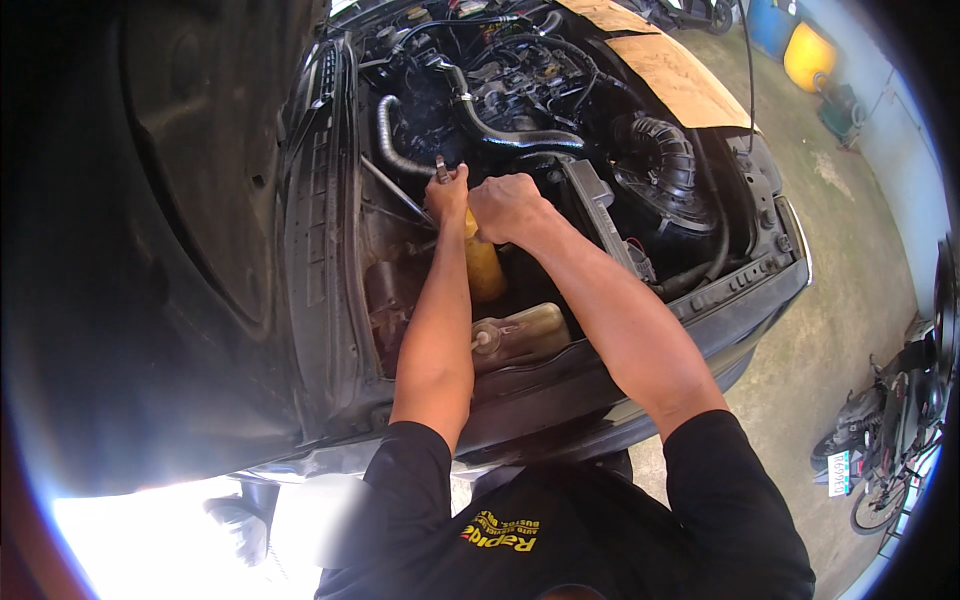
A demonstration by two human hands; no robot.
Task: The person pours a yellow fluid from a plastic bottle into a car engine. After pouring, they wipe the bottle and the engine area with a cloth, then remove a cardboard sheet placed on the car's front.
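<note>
Metal wrench (441, 168) — left hand (447, 195) gripping, right hand (507, 207) beside

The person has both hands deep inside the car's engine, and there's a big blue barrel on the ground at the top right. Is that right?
Almost. The head view shows the barrel is yellow, not blue. Both the left hand and the right hand are indeed in the engine bay.

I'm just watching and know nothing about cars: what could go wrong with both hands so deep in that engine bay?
1. The left hand grips a small metal tool among tightly packed hoses; a slip might knock knuckles on hard parts.
2. If dropped, the tool could fall into the dark gaps below.
3. The forearms stretch over the yellowish reservoir, so leaning could press on it.
</note>
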